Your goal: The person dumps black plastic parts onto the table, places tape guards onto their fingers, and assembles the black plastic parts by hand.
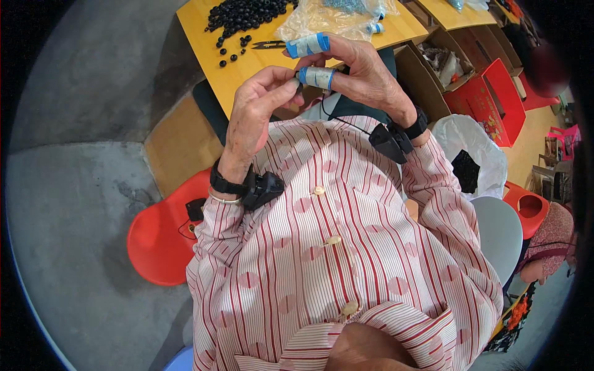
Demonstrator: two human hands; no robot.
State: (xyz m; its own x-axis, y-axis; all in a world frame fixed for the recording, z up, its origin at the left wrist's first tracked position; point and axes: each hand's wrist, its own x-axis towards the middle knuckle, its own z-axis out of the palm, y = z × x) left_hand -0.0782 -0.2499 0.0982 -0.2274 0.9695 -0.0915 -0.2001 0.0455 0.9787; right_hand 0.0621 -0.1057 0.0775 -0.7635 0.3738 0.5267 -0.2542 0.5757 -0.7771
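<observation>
My left hand (250, 114) and my right hand (368, 77) meet over the near edge of the yellow table (266, 63). Thumb and forefinger of the left are pinched on a small dark piece, seemingly a black bead, mostly hidden by the fingertips. My right fingers are bent in toward it, with blue-and-white tape wrapped on thumb and forefinger. From under the right thumb a thin black cord (323, 110) hangs and curves toward the right wrist. Thread snips (268, 45) lie just beyond the hands, beside a pile of loose black beads (244, 17).
A clear plastic bag (318, 23) lies on the table's far side. To the right stand open cardboard boxes (419, 83), a red box (476, 99) and a white plastic bag (489, 139). Red chair (162, 241) at left, pale one (500, 229) at right. Another person's sleeve (550, 232) shows far right.
</observation>
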